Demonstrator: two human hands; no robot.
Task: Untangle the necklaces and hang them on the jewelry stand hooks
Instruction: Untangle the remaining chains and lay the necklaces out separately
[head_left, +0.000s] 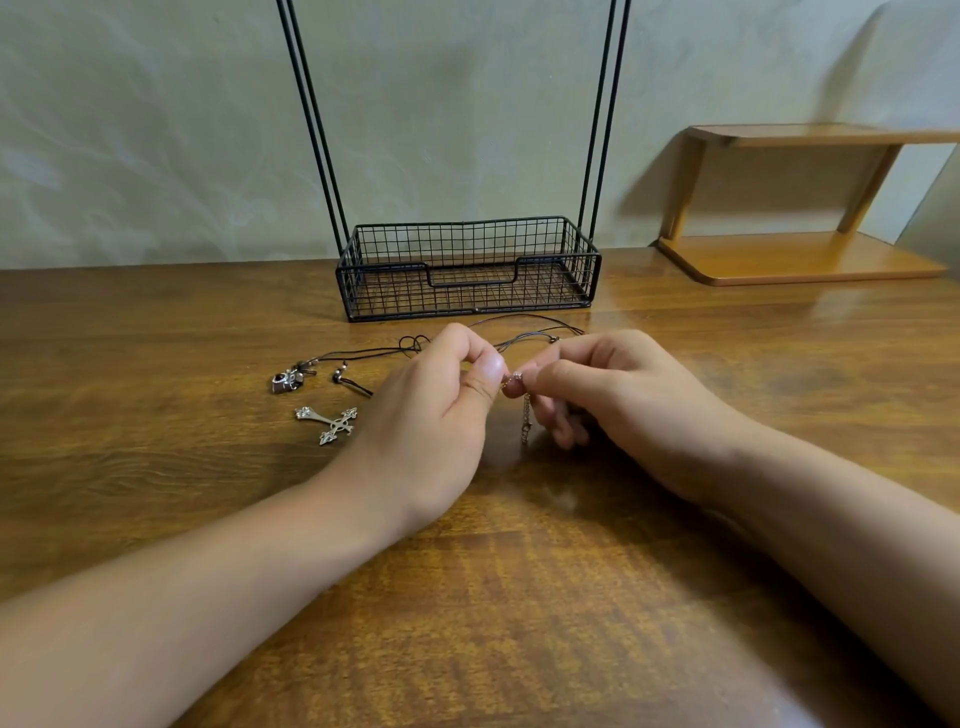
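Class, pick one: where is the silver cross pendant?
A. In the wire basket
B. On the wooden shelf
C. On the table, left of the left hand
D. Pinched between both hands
C: the cross pendant lies flat on the table, just left of the left hand.

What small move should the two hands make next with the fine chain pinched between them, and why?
Probably ease the pinch apart gently to open the chain. Both the left hand and right hand pinch the fine chain close together above the table, one end dangling. The hooks of the stand are out of view, so hanging seems premature.
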